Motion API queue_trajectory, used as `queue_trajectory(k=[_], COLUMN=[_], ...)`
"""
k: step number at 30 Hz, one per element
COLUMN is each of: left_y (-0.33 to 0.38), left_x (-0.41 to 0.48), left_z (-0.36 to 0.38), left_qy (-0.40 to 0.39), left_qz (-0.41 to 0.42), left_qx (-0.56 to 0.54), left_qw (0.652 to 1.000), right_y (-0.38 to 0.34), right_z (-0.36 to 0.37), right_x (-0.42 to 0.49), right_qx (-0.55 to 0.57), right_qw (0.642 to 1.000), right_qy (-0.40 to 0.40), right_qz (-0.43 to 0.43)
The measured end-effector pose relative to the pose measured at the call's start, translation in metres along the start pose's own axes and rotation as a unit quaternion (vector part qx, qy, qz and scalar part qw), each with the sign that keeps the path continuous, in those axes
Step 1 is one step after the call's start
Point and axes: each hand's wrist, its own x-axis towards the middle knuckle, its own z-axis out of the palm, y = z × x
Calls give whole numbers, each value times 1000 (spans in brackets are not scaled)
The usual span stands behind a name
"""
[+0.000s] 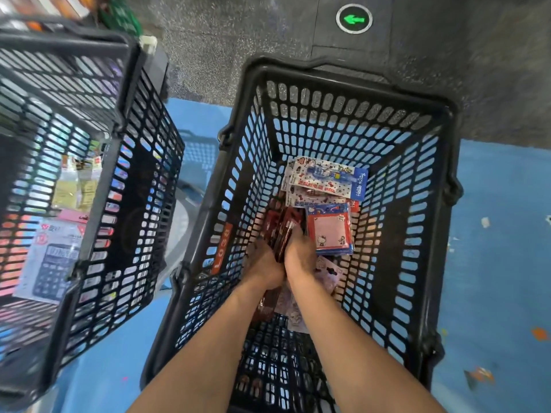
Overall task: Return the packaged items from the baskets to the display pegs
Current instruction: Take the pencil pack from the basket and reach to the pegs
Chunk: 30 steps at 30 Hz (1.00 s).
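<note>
Both my arms reach down into a black mesh basket (438, 204) in the middle of the view. My left hand (264, 265) and my right hand (299, 253) together grip a stack of dark red packaged items (280, 229) near the basket's floor. Beside my right hand lies a blue-and-red packaged notepad (329, 229). Further in lie blue-and-white cartoon stationery packs (325, 180). More pink packs (329, 274) are partly hidden under my right forearm.
A second black mesh basket (131, 162) stands to the left, blurred, holding a packaged calculator (52, 265) and yellowish packs (74, 186). The floor is blue (501, 263), turning to grey speckled (238, 40) further off, with a green arrow mark (354, 18). No display pegs are in view.
</note>
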Motion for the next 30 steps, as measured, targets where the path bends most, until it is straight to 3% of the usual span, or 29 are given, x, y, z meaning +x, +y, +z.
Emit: queue_trajectory(k=[6, 16, 22, 27, 30], left_y=[4, 14, 16, 18, 11], left_x=[-3, -26, -61, -105, -127], left_z=[-4, -9, -28, -63, -91], left_qy=[13, 56, 81, 80, 86], left_qz=[-4, -15, 44, 89, 120], left_qx=[33, -10, -95, -175, -261], left_qw=[999, 998, 991, 977, 954], right_y=[2, -6, -22, -44, -61], right_z=[-1, -16, -31, -52, -54], right_x=[0, -4, -39, -82, -123], right_qx=[0, 91, 105, 45, 46], right_qw=[1000, 993, 991, 995, 993], right_qy=[8, -78, -87, -5, -35], right_qz=[-19, 24, -11, -84, -106])
